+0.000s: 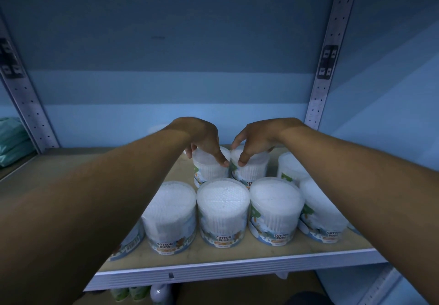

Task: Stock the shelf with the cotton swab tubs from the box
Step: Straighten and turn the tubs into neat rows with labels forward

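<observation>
Two cotton swab tubs stand upright and touching at the back of the shelf, toward twelve o'clock. The left hand grips the left tub by its lid from above; the right hand grips the right tub likewise. At six o'clock, the front row reads "COTTON BUDS".

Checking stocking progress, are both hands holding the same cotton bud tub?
No, the left hand grips one back-row tub while the right hand grips the neighbouring tub.
</observation>
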`<act>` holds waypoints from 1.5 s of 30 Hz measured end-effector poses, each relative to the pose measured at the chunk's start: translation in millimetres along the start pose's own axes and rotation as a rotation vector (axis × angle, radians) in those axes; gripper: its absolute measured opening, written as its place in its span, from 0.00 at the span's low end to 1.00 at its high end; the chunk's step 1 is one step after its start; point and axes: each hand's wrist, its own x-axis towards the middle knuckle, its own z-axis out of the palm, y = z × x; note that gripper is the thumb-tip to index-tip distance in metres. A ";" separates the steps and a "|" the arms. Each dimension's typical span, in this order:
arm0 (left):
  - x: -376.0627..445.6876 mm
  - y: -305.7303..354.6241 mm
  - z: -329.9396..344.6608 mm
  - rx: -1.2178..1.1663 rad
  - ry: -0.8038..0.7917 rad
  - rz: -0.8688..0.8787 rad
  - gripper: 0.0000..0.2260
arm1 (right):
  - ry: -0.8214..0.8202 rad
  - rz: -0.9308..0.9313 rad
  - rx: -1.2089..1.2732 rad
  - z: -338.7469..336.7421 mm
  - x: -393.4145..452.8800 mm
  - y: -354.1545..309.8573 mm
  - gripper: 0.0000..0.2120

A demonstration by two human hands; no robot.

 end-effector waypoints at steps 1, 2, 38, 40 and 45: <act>-0.7 0.4 0.9 0.000 0.001 -0.003 0.40 | -0.004 -0.001 -0.003 0.5 -2.2 -0.5 0.33; -1.8 0.8 1.8 0.003 0.005 -0.005 0.39 | -0.007 -0.004 -0.005 0.9 -4.9 -0.6 0.33; -50.9 11.3 12.2 0.005 0.029 0.027 0.33 | -0.037 -0.008 -0.009 10.4 -47.9 -7.6 0.35; -52.4 11.4 11.8 -0.002 0.028 0.031 0.32 | -0.043 -0.003 0.005 10.1 -47.4 -7.1 0.35; -56.3 6.5 9.5 -0.015 0.030 0.061 0.32 | -0.036 0.000 0.027 3.9 -46.7 -7.6 0.32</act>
